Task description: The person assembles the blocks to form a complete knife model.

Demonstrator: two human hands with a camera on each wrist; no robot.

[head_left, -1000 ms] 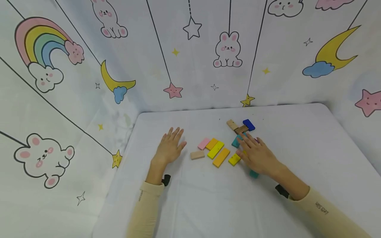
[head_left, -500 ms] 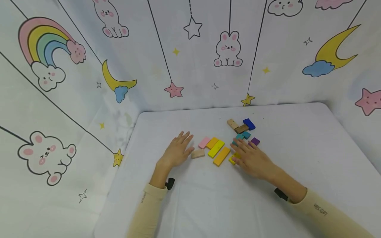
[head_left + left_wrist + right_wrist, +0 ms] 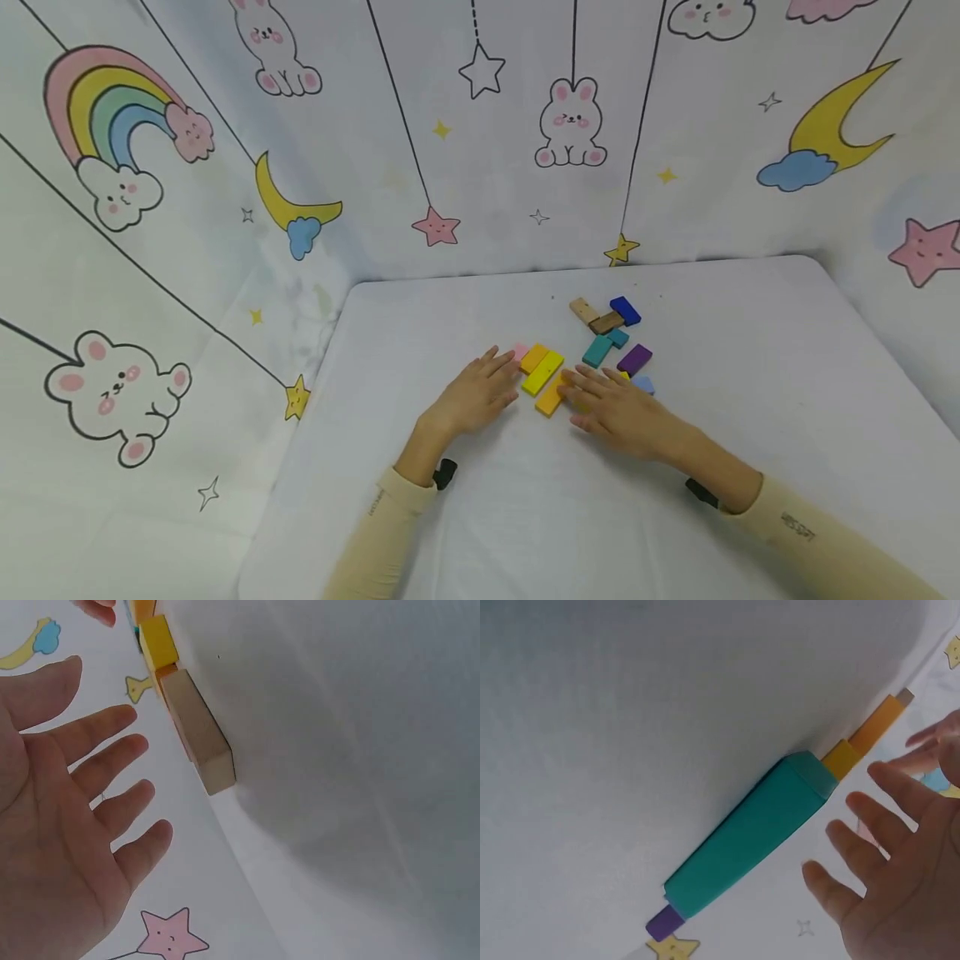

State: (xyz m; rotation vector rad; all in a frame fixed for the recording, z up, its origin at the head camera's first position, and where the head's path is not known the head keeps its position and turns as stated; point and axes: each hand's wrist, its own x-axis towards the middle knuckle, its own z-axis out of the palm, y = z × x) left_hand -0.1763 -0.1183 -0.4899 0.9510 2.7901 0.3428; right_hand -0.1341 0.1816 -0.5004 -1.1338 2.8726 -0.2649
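Note:
My left hand [image 3: 480,392], fingers extended, hovers over the left end of a group of coloured blocks. A plain wooden block [image 3: 199,727] lies near its fingertips in the left wrist view; the hand hides it from the head view. My right hand [image 3: 622,412] is spread above the right part, over a yellow block [image 3: 841,759] and a teal block [image 3: 746,836]. Between the hands lie a bright yellow block [image 3: 543,372], an orange block [image 3: 551,398] and another orange block [image 3: 534,358]. Both hands hold nothing.
Beyond the right hand are a teal block [image 3: 597,351], a purple block [image 3: 634,359] and a light blue block [image 3: 643,385]. Farther back lie a dark blue block [image 3: 625,310], a brown block [image 3: 607,322] and a beige block [image 3: 583,311]. A white cloth [image 3: 420,308] covers the table.
The left hand has moved right, now covering the wooden block. My right hand has shifted left and slightly nearer, uncovering the teal and purple blocks. The visible blocks keep their places.

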